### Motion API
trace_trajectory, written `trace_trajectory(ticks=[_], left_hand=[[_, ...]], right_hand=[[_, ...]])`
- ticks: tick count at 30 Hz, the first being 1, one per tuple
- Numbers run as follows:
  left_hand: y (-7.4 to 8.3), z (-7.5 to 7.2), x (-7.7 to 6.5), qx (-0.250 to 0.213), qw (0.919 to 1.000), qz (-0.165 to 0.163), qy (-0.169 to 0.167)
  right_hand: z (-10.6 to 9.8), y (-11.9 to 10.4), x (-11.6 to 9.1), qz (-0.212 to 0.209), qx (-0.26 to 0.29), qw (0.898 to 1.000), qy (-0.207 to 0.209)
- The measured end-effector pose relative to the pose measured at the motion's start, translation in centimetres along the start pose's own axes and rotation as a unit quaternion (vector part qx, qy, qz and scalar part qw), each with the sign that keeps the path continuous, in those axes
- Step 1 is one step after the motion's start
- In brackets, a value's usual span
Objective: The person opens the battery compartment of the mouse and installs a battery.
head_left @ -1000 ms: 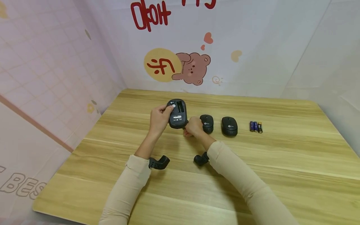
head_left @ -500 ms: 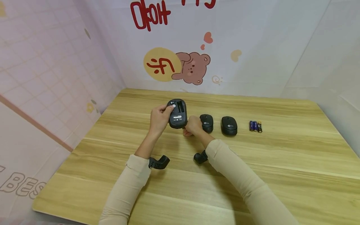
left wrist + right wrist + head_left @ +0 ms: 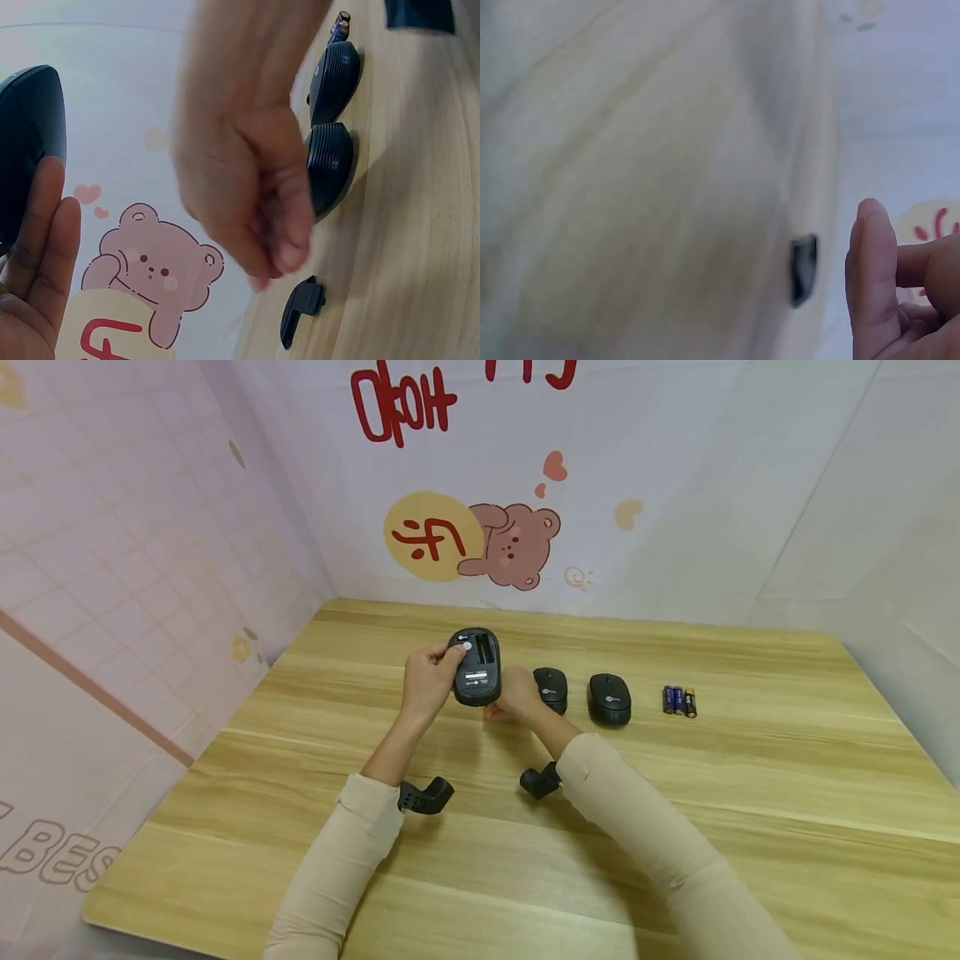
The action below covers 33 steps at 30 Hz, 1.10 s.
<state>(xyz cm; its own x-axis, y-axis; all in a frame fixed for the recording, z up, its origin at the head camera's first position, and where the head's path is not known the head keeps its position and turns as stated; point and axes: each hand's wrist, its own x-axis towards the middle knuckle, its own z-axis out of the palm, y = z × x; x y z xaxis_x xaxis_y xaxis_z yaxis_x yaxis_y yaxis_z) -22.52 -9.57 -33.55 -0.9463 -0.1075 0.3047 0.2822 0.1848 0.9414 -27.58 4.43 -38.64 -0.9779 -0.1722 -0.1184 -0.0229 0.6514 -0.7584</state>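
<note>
My left hand (image 3: pixel 433 683) grips a black computer mouse (image 3: pixel 477 687) raised over the table, thumb on its underside. That underside faces the head camera and shows an uncovered battery slot (image 3: pixel 483 648) with dark inside. Just right of the mouse is my right hand (image 3: pixel 519 692), its fingers loosely bent with nothing between them in the left wrist view. Below its fingertips there is a small black battery cover (image 3: pixel 304 307), close over or on the tabletop. The same cover (image 3: pixel 804 270) looks blurred in the right wrist view. In the head view it is hidden.
Two more black mice stand upright on the wooden table (image 3: pixel 712 777): one mouse (image 3: pixel 552 689) partly behind my right hand, another mouse (image 3: pixel 610 700) beside it. Farther right lie three batteries (image 3: pixel 679 701) in a row. A printed white cloth wall (image 3: pixel 675 560) rises behind the table.
A dark piece showed at the right fingertips by the mouse's lower edge; it no longer shows there. The left hand and mouse have barely moved.
</note>
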Motion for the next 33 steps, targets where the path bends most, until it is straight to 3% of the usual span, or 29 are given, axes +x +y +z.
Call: trace_trajectory(ticks=[2,8,13,18,27,33], left_hand=[[0.1,0.1,0.0,-0.003,1.0000,0.002,-0.001],[0.3,0.4,0.0,-0.007,0.9999,0.009,-0.010],[0.3,0.7,-0.1,-0.013,0.9997,0.000,-0.021],[0.2,1.1,-0.2,-0.015,0.9991,-0.009,-0.038],[-0.1,1.5,-0.3,-0.021,0.9984,-0.002,-0.052],[-0.3,1.5,-0.2,-0.013,0.9985,0.002,-0.053]], right_hand=[[-0.7,-0.3,-0.6,0.010,0.061,0.998,-0.012],[-3.0,0.4,-1.7,0.045,0.107,0.993,-0.035],[-6.1,2.0,-2.5,0.044,0.118,0.991,-0.033],[-10.3,4.4,-3.5,0.043,0.095,0.994,-0.013],[-18.3,9.2,-4.8,0.040,-0.002,0.999,0.001],[-21.7,12.5,-5.0,0.056,-0.052,0.997,-0.014]])
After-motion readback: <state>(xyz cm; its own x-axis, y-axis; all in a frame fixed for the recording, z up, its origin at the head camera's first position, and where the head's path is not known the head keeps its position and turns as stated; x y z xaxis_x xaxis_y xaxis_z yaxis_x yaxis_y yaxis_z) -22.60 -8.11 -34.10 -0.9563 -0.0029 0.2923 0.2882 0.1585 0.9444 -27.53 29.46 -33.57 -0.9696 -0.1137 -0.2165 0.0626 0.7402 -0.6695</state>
